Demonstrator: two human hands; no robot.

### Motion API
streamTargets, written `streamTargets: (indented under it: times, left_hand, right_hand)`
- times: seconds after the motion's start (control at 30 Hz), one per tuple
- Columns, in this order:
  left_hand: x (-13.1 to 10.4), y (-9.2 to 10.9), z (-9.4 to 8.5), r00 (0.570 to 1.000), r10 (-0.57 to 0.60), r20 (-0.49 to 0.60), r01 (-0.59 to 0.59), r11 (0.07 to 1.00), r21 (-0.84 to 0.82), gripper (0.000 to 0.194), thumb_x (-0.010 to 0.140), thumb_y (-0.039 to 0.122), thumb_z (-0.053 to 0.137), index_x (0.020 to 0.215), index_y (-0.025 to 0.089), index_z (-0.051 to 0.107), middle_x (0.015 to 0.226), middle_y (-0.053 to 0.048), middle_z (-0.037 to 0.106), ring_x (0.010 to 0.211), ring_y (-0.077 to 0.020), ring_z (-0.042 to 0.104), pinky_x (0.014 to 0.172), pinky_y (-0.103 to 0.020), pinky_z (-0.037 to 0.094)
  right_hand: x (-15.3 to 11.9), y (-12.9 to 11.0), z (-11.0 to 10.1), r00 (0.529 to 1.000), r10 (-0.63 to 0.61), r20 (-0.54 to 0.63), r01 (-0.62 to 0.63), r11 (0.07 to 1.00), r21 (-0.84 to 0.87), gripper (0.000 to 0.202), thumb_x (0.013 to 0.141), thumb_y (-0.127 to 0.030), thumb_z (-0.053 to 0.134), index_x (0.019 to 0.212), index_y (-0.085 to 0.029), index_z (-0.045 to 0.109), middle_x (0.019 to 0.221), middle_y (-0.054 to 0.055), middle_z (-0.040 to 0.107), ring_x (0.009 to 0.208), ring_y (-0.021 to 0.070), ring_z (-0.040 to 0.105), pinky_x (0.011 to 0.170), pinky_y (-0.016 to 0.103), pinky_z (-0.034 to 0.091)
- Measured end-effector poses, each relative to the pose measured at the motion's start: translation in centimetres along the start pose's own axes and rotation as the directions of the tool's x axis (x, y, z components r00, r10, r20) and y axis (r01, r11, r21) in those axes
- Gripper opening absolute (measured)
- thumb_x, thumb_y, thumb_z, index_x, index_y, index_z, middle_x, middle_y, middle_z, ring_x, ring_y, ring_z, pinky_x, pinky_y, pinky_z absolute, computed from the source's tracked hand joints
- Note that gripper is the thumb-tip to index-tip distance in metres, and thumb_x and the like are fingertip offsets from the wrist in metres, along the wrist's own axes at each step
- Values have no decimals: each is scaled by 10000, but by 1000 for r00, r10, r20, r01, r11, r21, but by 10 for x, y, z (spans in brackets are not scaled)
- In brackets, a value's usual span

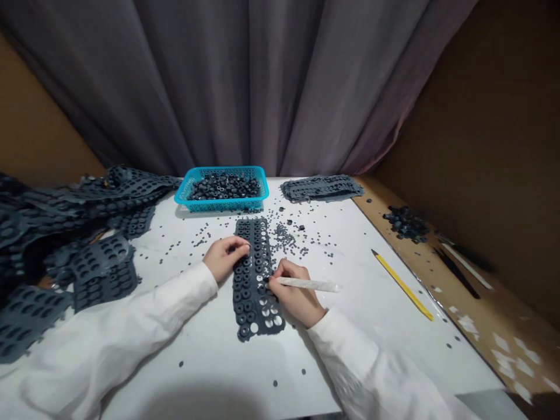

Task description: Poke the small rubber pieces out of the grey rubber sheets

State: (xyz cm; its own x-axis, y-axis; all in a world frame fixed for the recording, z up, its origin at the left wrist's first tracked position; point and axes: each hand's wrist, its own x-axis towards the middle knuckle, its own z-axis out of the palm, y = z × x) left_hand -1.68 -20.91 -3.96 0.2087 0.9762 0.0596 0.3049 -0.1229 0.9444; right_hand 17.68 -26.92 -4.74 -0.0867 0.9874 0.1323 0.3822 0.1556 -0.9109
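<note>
A dark grey rubber sheet of moulded rings [245, 291] lies lengthwise on the table before me. White shows through round holes along its right side, while rings still fill most of its left side. My left hand [226, 255] is closed at the sheet's left edge, thumb and fingers pinched together near the upper part. My right hand [297, 291] grips a white pen-like stick [308, 284] and rests over the sheet's right edge. Its fingertips are at the holes, and a small dark bit beside them is partly hidden.
Behind the sheet stands a blue basket [188, 205] of small black rubber parts. Flat sheets [321, 188] are stacked at back right, and more sheets [105, 256] pile up at left. A yellow pencil-shaped tool [402, 284] lies at right. Small dark discs [284, 236] litter the white table.
</note>
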Motion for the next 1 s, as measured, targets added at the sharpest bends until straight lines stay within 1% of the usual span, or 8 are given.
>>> streamTargets:
  times: [0.07, 0.17, 0.3, 0.57, 0.73, 0.8, 0.87, 1.0]
  left_hand:
    - [4, 7, -5, 987, -161, 7, 158, 959, -235, 268, 687, 362, 667, 824, 135, 627, 701, -24, 627, 584, -114, 521, 548, -218, 404]
    - [8, 17, -10, 925, -331, 185, 379, 791, -480, 222, 656, 264, 643, 818, 115, 614, 664, -23, 605, 468, -69, 437, 432, -178, 338]
    - [10, 20, -9, 817, -439, 373, 574, 568, -589, 161, 650, 170, 517, 773, 100, 595, 657, -64, 610, 473, -93, 490, 422, -194, 407]
    - [7, 21, -5, 792, -463, 397, 609, 570, -551, 282, 649, -22, 468, 881, 62, 604, 844, -148, 687, 644, -140, 650, 591, -211, 532]
    - [-3, 27, 0, 787, -423, 449, 617, 560, -553, 239, 747, 25, 512, 971, 62, 588, 935, -189, 680, 660, -143, 656, 587, -208, 531]
    - [-7, 28, 6, 798, -389, 461, 603, 551, -578, 243, 765, 46, 515, 996, 74, 586, 926, -167, 681, 645, -131, 644, 563, -200, 519]
    - [-10, 27, 12, 811, -356, 465, 584, 537, -609, 262, 766, 59, 526, 1018, 91, 590, 875, -123, 684, 622, -115, 624, 542, -186, 499]
    - [-14, 20, 23, 811, -306, 499, 579, 547, -605, 305, 724, 113, 615, 1029, 109, 593, 917, -104, 674, 594, -91, 579, 484, -163, 439]
  right_hand:
    - [0, -1, -1, 1000, 17, 6, -17, 999, 37, 154, 693, -163, 547, 585, -196, 443, 514, -47, 508, 481, 97, 451, 472, 201, 317]
    - [2, -1, -4, 999, 37, -20, -34, 993, 110, 136, 727, -210, 556, 623, -196, 471, 523, -43, 524, 490, 105, 472, 478, 203, 339]
    - [7, 0, -5, 999, 32, -39, -27, 992, 124, 142, 729, -233, 566, 618, -194, 485, 521, -38, 533, 507, 114, 486, 501, 211, 368]
    - [8, 0, -4, 998, 57, -34, -51, 986, 160, 152, 760, -275, 595, 664, -189, 513, 546, -27, 567, 496, 114, 506, 483, 212, 379]
    - [4, -11, -5, 993, 35, -112, 1, 950, 313, 213, 900, -351, 424, 1016, -220, 545, 902, 52, 685, 745, 174, 651, 656, 282, 483]
    - [1, -13, -4, 994, -68, -82, 86, 966, 243, 172, 904, -324, 423, 964, -220, 546, 954, 65, 676, 843, 189, 644, 740, 309, 475]
    - [0, -11, -2, 980, -189, -63, 195, 975, 110, 74, 846, -283, 531, 839, -217, 500, 971, 71, 658, 907, 203, 611, 797, 333, 448]
    - [2, -7, 2, 947, -312, -80, 303, 947, -108, 256, 740, -229, 636, 741, -225, 380, 872, 60, 625, 844, 212, 564, 749, 350, 433]
